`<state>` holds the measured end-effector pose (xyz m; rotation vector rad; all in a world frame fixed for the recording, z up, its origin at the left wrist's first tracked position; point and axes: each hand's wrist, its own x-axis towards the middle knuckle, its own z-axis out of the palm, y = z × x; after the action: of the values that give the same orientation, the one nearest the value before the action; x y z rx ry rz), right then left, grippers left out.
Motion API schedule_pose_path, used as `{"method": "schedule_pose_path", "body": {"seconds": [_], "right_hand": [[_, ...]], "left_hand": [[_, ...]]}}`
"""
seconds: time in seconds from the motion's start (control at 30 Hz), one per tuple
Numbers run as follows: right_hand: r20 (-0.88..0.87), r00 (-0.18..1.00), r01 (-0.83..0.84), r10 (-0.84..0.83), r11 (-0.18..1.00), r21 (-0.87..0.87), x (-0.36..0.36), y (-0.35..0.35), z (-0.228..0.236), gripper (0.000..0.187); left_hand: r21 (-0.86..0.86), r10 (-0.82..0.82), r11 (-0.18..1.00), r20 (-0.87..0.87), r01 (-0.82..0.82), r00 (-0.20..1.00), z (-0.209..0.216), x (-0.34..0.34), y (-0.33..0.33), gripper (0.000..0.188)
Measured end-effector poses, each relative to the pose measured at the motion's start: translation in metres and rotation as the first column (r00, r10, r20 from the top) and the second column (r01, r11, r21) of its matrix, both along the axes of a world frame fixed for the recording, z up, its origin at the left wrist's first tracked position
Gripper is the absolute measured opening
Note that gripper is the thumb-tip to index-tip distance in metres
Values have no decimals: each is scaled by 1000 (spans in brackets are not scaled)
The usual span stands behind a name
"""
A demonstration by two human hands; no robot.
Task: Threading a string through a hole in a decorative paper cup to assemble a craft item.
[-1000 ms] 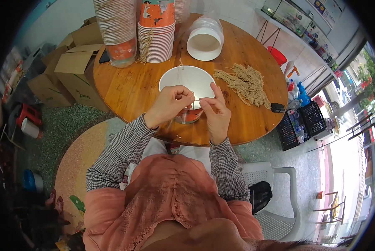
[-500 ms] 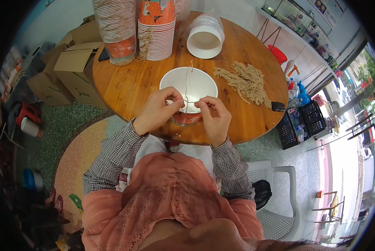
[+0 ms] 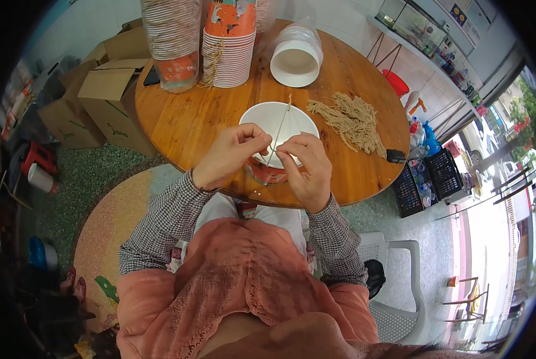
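Observation:
A paper bucket [image 3: 257, 115], white inside and orange-patterned outside, stands near the front edge of the round table. A thin tan cord [image 3: 284, 115] runs across its mouth from the far rim to the near side. Over the near rim, my left hand [image 3: 239, 152] pinches a piece of the cord between thumb and forefinger. My right hand [image 3: 307, 166] pinches it too, close to the left fingertips and slightly lower. The fingers partly hide the cord where it is held. A heap of tan cords [image 3: 353, 122] lies to the right of the bucket.
On the wooden table [image 3: 184, 128] stand tall stacks of paper buckets [image 3: 227, 60] at the back. Wrapped white buckets [image 3: 296, 64] lie on their side there. A small black object [image 3: 396, 156] sits at the right edge. Cardboard boxes [image 3: 103, 93] and a grey plastic chair [image 3: 412, 281] flank the table.
Both hands have come closer together over the near rim. The bucket appears slightly further right and lower in view, and the cord across its mouth now runs straight and slanted.

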<state>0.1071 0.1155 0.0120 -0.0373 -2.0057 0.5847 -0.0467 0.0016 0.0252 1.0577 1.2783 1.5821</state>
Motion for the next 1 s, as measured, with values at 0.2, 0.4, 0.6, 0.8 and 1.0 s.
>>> {"method": "schedule_pose_path", "body": {"seconds": [0.2, 0.4, 0.6, 0.8, 1.0], "right_hand": [[0, 994, 109, -110, 992, -57, 6, 5, -3, 13], [4, 996, 89, -94, 963, 256, 4, -6, 2, 16], [105, 994, 1, 15, 989, -150, 6, -3, 5, 15], [101, 958, -161, 270, 791, -590, 4, 3, 2, 19], [154, 978, -51, 143, 872, -486, 3, 4, -6, 12]], "left_hand": [[-45, -120, 992, -141, 115, 983, -4, -6, -3, 17], [34, -54, 998, 33, 53, 998, 2, 6, -2, 19], [-52, -123, 992, -179, 115, 976, -3, 8, -3, 18], [116, -31, 992, -129, 46, 991, -13, 10, 3, 20], [168, 106, 984, -258, -63, 960, -19, 13, 4, 16]]}}
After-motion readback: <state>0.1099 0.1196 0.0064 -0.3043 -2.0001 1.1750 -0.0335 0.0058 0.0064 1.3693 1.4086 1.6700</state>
